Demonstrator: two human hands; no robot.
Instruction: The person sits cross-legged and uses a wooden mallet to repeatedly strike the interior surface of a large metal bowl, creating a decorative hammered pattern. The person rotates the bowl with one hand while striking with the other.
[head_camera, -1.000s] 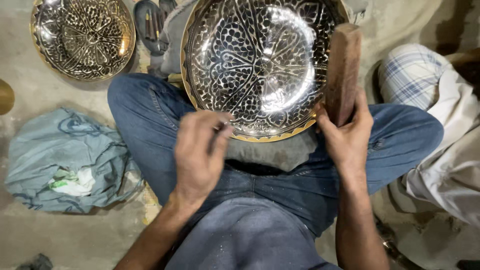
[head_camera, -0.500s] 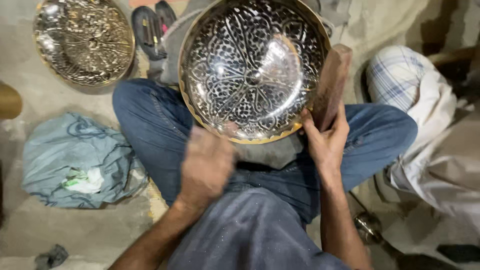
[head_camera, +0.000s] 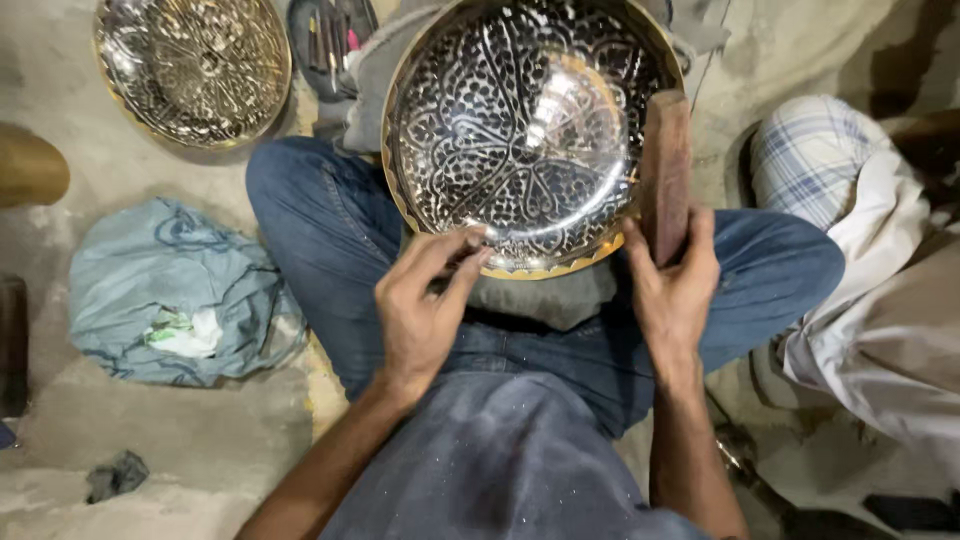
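2 hands: our left hand (head_camera: 425, 305) pinches the stiff, probably heavy engraved plate's (head_camera: 525, 130) rim, our right hand (head_camera: 675, 285) grips a wooden block (head_camera: 667, 170).

Black-and-silver floral plate (head_camera: 525, 130) with gold rim, blue jeans (head_camera: 320, 230), checked cloth (head_camera: 810, 150)

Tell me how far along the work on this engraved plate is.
Done: the plate on the lap already carries pattern across its whole face. In hand: the left hand pinches at its near rim, and the right hand grips a wooden block. Left: cannot tell; a second plate lies on the floor.
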